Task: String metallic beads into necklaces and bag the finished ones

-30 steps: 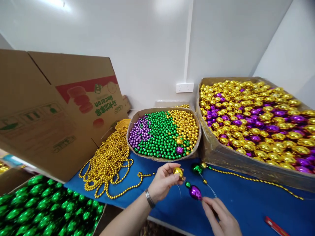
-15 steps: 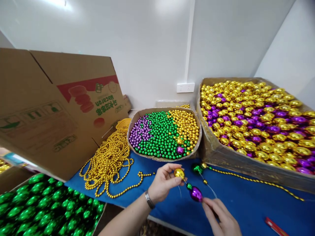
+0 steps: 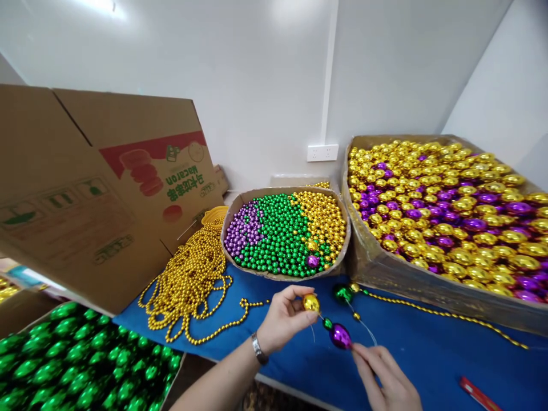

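Observation:
My left hand, a watch on its wrist, pinches a large shiny gold bead between thumb and fingers. From that bead a thread runs down to a small green bead and a large purple bead. The thumb and forefinger of my right hand are pressed together at the purple bead's lower right end; the thread there is hidden. Just behind, a large green bead lies on the blue table cover, joined to small gold beads and a loose clear thread.
Behind my hands stands a box of small purple, green and gold beads. To its right is a bigger box of gold and purple beads. Gold bead strings lie left, beside a large carton. A red object lies front right.

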Motion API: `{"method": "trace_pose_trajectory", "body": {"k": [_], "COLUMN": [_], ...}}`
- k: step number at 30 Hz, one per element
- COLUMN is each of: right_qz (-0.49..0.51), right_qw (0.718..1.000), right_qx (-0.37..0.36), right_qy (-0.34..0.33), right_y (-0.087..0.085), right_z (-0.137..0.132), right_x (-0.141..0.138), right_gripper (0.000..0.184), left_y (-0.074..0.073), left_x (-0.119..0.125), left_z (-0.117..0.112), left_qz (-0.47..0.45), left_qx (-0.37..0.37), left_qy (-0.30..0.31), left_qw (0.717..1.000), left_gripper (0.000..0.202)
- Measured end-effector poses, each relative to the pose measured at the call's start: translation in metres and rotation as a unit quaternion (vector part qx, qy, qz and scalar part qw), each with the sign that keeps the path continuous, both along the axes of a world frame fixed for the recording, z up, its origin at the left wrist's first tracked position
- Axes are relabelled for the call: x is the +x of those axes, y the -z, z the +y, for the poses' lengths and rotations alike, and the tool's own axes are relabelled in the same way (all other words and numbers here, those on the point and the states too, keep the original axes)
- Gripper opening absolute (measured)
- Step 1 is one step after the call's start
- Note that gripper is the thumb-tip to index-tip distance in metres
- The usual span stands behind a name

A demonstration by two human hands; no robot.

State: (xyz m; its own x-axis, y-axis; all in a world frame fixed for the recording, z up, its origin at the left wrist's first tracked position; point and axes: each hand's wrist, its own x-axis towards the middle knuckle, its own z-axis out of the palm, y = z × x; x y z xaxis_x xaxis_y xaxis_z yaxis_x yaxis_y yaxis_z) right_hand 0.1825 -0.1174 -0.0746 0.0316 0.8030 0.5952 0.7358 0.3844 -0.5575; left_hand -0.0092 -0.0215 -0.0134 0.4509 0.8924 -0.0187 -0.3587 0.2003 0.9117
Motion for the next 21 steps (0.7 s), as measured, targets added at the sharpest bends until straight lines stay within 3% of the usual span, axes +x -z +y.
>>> {"method": "trace_pose_trajectory", "body": {"k": [3,9,16,21], "right_qz": [0.006,0.011,0.084,0.151], "right_qw": [1.000,1.000,0.989,0.977], "right_qx": [-0.026,0.006,-0.122,-0.147], "right_qy": [0.005,0.011,-0.027,-0.021], "right_y": [0.0017,0.0072,0.0102,0.0103], "right_z": [0.0002,-0.0023,-0.0043,-0.0042], "right_x": [0.0008,0.0006,-0.0046,-0.0053], "right_gripper": [0.020,0.020,0.020,0.020], "left_y": [0.0004,0.0037,-0.0001,0.0016], "left_x": [-0.0001,0.0007,-0.0013,-0.0032], "left_z": [0.0006,0.0007,0.0022,0.0035], "left_qz": [0.001,-0.019,-0.046,-0.030], "left_qx": [-0.004,-0.049,-0.053,-0.051], "left_qy": [-0.006,-0.012,0.008,0.008], "left_qw": [1.000,0.999,0.998,0.998], "left_gripper": [0.043,0.041,0.042,0.041]}}
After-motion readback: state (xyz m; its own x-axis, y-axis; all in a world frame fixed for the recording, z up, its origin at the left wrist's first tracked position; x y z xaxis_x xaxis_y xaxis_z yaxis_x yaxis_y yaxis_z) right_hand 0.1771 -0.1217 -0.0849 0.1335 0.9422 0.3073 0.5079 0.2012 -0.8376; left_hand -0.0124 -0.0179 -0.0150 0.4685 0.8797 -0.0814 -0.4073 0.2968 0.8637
